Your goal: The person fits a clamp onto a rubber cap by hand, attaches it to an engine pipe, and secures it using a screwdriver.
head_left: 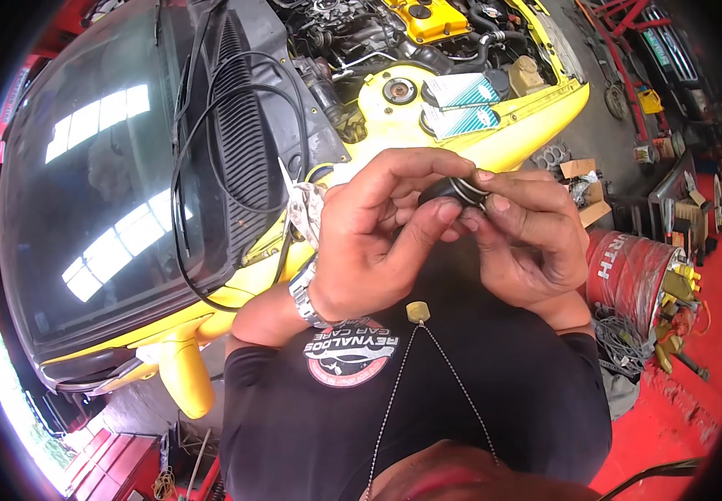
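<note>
A small black rounded part (pixel 440 194) with a thin silvery ring round one end is held up in front of my chest; its exact kind is unclear. My left hand (pixel 377 230), with a metal watch at the wrist, is closed on it, thumb below and index finger arched over the top. At the ringed end, the fingertips of my right hand (pixel 536 230) pinch the same part. Fingers cover much of its surface. Just beyond my hands, two white-and-teal boxes (pixel 465 121) lie on the yellow fender.
The yellow car's open engine bay (pixel 352 42) is ahead, with a yellow engine cover (pixel 432 18). Black cables (pixel 248 83) cross the cowl by the windshield (pixel 98 167). A red drum (pixel 628 267) stands at the right beside coiled cables (pixel 624 346). An open cardboard box (pixel 593 196) sits beyond it.
</note>
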The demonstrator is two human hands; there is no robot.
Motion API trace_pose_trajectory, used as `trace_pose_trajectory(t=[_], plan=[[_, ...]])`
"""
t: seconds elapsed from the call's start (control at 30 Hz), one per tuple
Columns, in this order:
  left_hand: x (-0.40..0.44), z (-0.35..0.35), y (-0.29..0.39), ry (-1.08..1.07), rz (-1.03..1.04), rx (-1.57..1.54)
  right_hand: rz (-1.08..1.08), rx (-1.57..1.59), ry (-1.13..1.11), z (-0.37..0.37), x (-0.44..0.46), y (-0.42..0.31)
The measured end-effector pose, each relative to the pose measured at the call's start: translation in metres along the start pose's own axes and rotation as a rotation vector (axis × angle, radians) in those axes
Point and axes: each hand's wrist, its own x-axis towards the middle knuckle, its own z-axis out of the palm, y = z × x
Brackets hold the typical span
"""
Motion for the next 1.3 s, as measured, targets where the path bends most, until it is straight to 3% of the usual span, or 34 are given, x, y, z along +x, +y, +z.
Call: trace_pose_trajectory(t=[0.17, 0.23, 0.33, 0.5, 0.6, 0.67, 0.77, 1.1, 1.3], plan=[[0.002, 0.001, -0.003, -0.049, 0.034, -0.040, 0.082, 0.153, 0.017, 0.000, -0.003, -0.002], [0.011, 0.001, -0.017, 0.046, 0.239, 0.211, 0.079, 0.139, -0.032, 0.001, -0.003, -0.002], [0.018, -0.006, -0.023, 0.078, 0.297, 0.390, 0.089, 0.111, -0.045, 0.008, -0.004, 0.005], [0.023, -0.001, -0.024, 0.164, 0.350, 0.347, 0.097, 0.146, 0.032, 0.013, -0.004, 0.011], [0.026, -0.006, -0.022, 0.091, 0.373, 0.407, 0.128, 0.223, 0.059, 0.014, -0.002, 0.017], [0.033, -0.010, -0.031, 0.084, 0.568, 0.472, 0.119, 0.225, 0.058, 0.016, -0.001, 0.019], [0.034, -0.010, -0.035, 0.059, 0.618, 0.353, 0.131, 0.251, 0.056, 0.017, 0.000, 0.017], [0.028, -0.002, -0.050, 0.142, 0.610, 0.345, -0.056, -0.035, -0.008, 0.017, 0.005, 0.011], [0.031, 0.008, -0.037, 0.158, 0.489, 0.021, -0.117, -0.073, -0.030, 0.015, 0.016, 0.007]])
